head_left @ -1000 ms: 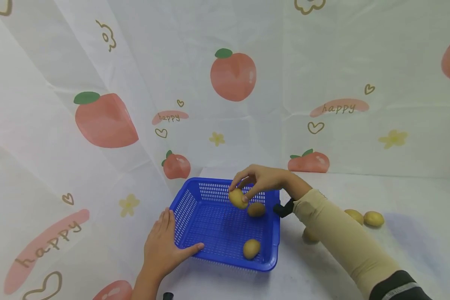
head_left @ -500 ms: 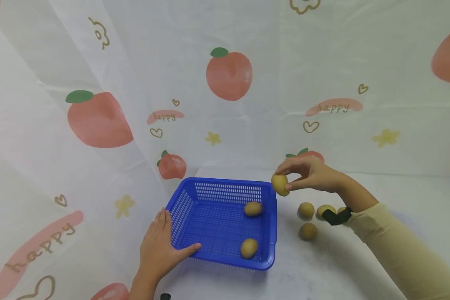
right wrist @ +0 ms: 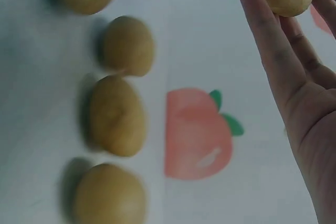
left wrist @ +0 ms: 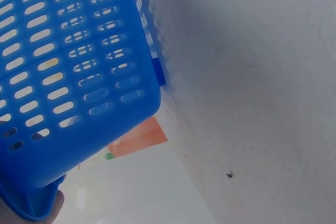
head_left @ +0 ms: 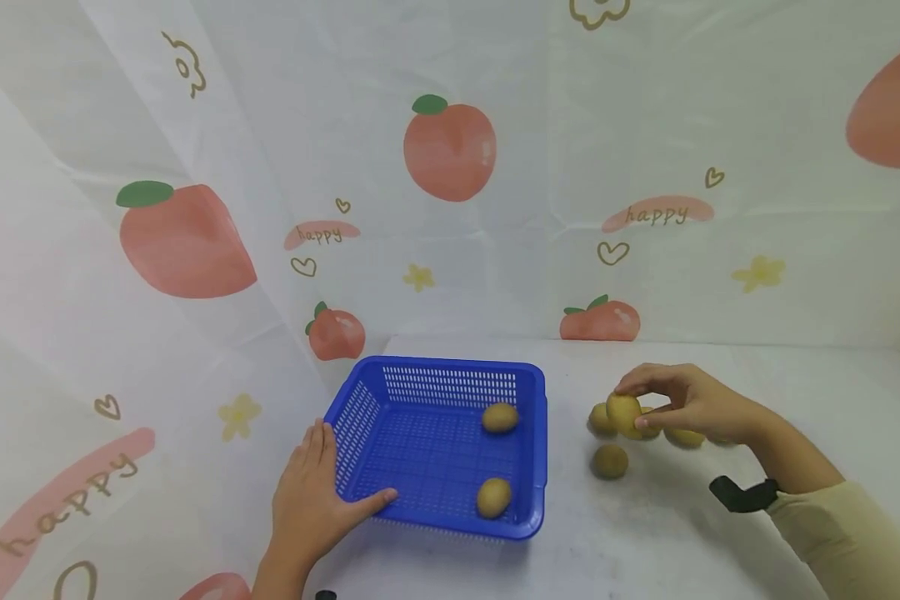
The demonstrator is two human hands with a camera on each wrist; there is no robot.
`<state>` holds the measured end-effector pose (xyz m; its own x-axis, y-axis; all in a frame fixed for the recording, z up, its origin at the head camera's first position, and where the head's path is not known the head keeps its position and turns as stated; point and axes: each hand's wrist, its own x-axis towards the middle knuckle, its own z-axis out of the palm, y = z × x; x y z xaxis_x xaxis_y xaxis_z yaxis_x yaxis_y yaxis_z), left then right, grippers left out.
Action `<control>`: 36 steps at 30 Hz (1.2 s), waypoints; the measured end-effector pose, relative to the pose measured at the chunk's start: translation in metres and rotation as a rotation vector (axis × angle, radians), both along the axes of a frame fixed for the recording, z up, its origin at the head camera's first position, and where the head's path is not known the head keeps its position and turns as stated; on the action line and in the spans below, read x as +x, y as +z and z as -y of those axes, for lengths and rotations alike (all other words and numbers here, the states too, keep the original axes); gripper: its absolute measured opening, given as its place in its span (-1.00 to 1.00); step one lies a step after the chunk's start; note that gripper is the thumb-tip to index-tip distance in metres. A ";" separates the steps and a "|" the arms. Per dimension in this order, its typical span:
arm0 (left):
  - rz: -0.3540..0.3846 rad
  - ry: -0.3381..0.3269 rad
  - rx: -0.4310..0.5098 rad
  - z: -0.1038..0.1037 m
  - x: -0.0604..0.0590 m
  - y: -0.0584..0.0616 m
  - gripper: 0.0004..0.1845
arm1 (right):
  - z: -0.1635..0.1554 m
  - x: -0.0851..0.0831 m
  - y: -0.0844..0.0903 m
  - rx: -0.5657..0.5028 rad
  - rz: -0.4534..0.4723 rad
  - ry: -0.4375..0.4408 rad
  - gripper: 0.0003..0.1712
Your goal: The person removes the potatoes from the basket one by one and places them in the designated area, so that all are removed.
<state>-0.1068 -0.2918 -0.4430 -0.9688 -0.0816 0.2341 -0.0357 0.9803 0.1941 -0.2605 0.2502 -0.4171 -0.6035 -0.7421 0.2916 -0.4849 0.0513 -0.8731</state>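
blue basket [head_left: 360, 417] edge under flat left hand [head_left: 311, 500]; right hand [head_left: 690, 404] pinches potato [head_left: 622, 412].

The head view looks forward and down over the counter [head_left: 645, 533]. The left wrist view sits close against the blue basket [left wrist: 63, 51], shared with head. The right wrist view, blurred, seemingly faces down at potatoes [right wrist: 116, 114].

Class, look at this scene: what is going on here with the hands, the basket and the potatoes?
A person's right hand pinches a potato over the white table, among several loose potatoes right of a blue basket. The left hand rests against the basket's near left corner. Two potatoes lie inside it.
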 end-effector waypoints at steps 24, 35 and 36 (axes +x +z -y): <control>0.009 0.011 -0.013 -0.001 0.001 -0.001 0.60 | -0.033 0.032 -0.061 0.131 -0.039 -0.133 -0.54; 0.019 0.015 -0.024 -0.003 0.002 0.001 0.59 | -0.034 0.033 -0.067 0.169 -0.123 -0.190 -0.55; 0.022 0.016 -0.022 -0.003 0.002 0.001 0.59 | -0.034 0.033 -0.068 0.166 -0.122 -0.190 -0.55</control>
